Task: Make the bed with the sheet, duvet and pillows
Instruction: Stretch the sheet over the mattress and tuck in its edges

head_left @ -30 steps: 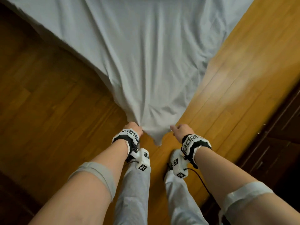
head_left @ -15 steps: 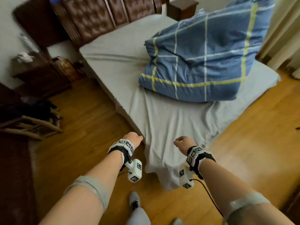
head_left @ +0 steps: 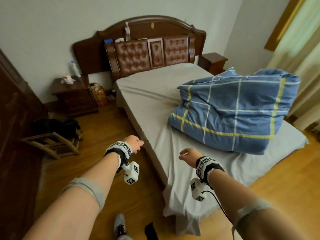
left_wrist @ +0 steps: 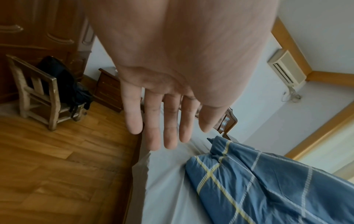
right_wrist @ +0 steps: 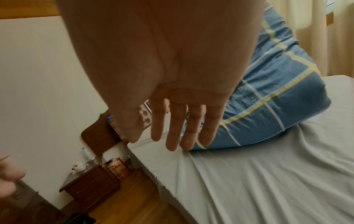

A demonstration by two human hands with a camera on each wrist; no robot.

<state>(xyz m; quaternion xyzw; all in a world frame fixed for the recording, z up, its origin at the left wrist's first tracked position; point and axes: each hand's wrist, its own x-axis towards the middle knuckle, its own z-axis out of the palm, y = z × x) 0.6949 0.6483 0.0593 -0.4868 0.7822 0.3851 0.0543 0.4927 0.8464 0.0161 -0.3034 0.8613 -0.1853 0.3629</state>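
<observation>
A grey sheet [head_left: 155,94] covers the mattress, and its near corner [head_left: 183,201] hangs loose over the foot of the bed toward the floor. A bunched blue duvet [head_left: 232,111] with white and yellow checks lies on the right half of the bed. My left hand [head_left: 134,143] hovers at the bed's left edge; in the left wrist view its fingers [left_wrist: 153,121] are straight and hold nothing. My right hand [head_left: 187,154] floats above the sheet near the foot, its fingers [right_wrist: 184,127] straight and empty. No pillows are in view.
A brown padded headboard [head_left: 138,49] backs the bed, with a nightstand [head_left: 74,96] at its left and another [head_left: 214,62] at its right. A wooden chair [head_left: 50,144] holding a dark bag stands on the wood floor at left. Curtains [head_left: 304,66] hang at right.
Both hands gripped the sheet corner a second ago and have let it go. The corner now hangs down, the hands have risen apart, and my view has lifted to the whole bed.
</observation>
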